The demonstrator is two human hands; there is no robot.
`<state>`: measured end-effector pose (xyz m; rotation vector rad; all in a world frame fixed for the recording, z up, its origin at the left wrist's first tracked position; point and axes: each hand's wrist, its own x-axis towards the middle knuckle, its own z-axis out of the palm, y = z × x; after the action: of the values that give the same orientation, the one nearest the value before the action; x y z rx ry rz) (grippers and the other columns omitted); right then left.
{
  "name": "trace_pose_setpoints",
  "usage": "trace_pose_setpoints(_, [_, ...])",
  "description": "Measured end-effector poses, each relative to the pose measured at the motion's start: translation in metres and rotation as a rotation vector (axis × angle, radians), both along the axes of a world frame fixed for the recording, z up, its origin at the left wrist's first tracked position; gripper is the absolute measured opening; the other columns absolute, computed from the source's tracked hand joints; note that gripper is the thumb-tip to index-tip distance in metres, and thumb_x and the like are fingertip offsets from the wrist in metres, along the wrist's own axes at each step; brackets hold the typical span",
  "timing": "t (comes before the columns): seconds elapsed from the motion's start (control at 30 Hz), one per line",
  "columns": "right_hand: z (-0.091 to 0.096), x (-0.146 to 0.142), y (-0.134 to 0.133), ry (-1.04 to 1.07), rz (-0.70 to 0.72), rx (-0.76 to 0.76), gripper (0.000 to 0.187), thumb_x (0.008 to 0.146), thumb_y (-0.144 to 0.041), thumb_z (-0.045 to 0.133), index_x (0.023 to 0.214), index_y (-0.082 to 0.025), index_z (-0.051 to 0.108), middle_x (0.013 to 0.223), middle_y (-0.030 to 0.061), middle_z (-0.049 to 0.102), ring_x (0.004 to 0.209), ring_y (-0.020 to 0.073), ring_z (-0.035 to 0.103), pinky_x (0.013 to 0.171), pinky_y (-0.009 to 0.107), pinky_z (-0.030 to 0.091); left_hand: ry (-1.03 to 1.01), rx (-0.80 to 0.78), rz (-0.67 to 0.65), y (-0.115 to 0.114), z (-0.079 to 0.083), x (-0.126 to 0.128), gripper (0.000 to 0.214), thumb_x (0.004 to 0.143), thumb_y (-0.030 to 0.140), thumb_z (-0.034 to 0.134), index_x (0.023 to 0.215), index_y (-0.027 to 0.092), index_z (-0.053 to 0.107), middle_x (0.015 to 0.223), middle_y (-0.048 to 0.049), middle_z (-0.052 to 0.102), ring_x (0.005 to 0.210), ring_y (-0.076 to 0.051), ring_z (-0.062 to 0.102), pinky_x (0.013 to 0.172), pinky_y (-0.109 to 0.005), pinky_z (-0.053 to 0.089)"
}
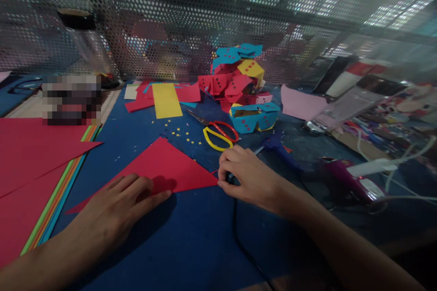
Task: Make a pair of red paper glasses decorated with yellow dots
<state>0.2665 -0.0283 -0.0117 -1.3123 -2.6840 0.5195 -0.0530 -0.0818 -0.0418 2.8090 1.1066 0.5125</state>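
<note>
A red sheet of paper (pixel 164 163), folded into a triangle, lies on the blue tabletop with its peak pointing away from me. My left hand (pixel 119 200) rests on its left part, the thumb stretched along the near edge and the fingers loosely bent. At the triangle's right corner, my right hand (pixel 246 173) has thumb and fingers pinched together on the paper tip. Just beyond the right hand lie scissors (pixel 218 135) with one red and one yellow handle loop. A black cable (pixel 235 223) runs beneath the right hand.
Left stands a stack of coloured paper (pixel 20 159), red on top. Behind are a yellow strip (pixel 167 100), red scraps and a pile of folded paper pieces (pixel 235 77). A blue glue gun (pixel 282 150), a purple device (pixel 355 182) and a clear bottle (pixel 355 100) lie right.
</note>
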Motion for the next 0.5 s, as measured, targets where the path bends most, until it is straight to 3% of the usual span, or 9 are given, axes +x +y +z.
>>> trace_pose_setpoints(0.27, [-0.0013, -0.0009, -0.0008, -0.025, -0.012, 0.022, 0.01, 0.08, -0.011, 0.067, 0.077, -0.019, 0.062, 0.098, 0.0029, 0.062, 0.098, 0.0218, 0.053, 0.081, 0.035, 0.034, 0.035, 0.004, -0.07, 0.0014, -0.0057, -0.002, 0.052, 0.094, 0.002, 0.038, 0.135, 0.025, 0.062, 0.098, -0.0072, 0.068, 0.083, -0.021, 0.062, 0.074, -0.034, 0.054])
trace_pose_setpoints(0.5, [-0.0027, -0.0003, -0.0004, -0.031, 0.01, 0.04, 0.011, 0.079, -0.009, 0.064, 0.077, -0.019, 0.06, 0.097, 0.0036, 0.063, 0.096, 0.0216, 0.053, 0.08, 0.035, 0.034, 0.039, -0.001, -0.04, 0.0001, -0.0062, -0.0026, 0.054, 0.093, 0.002, 0.039, 0.135, 0.029, 0.062, 0.1, -0.0058, 0.069, 0.085, -0.021, 0.063, 0.077, -0.032, 0.053])
